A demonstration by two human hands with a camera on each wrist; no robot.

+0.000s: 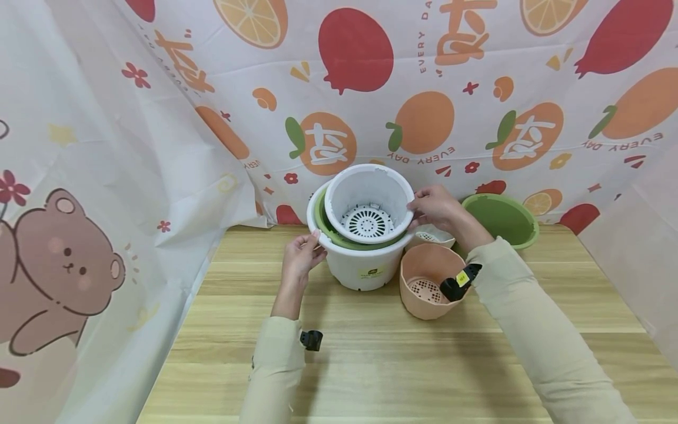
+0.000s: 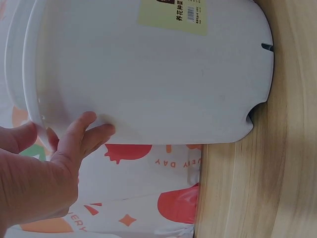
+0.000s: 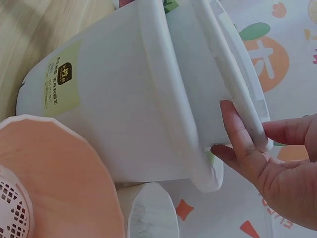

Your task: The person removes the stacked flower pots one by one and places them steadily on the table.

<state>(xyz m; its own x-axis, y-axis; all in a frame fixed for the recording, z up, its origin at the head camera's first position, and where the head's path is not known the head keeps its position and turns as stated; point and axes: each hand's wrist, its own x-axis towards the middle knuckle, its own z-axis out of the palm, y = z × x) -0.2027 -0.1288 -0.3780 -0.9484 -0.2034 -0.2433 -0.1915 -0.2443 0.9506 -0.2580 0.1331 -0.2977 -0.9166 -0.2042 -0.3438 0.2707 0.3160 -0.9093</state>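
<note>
A large white flower pot (image 1: pixel 365 274) with a yellow label stands on the wooden table, and a green pot (image 1: pixel 321 219) is nested in it. Inside these sits a smaller white pot (image 1: pixel 339 194) with a slotted bottom, its rim above the others. My left hand (image 1: pixel 301 254) pinches the large pot's rim on the left, thumb on top and fingers below, as the left wrist view also shows. With thumb and fingers, my right hand (image 3: pixel 282 163) grips the small white pot's rim on its right side.
An orange pot (image 1: pixel 410 282) with a perforated bottom stands right of the stack. Behind it are a small white pot (image 1: pixel 442 237) and a green pot (image 1: pixel 529 232), partly hidden by my right arm. A fruit-printed cloth (image 1: pixel 381 118) hangs behind the table (image 1: pixel 360 365).
</note>
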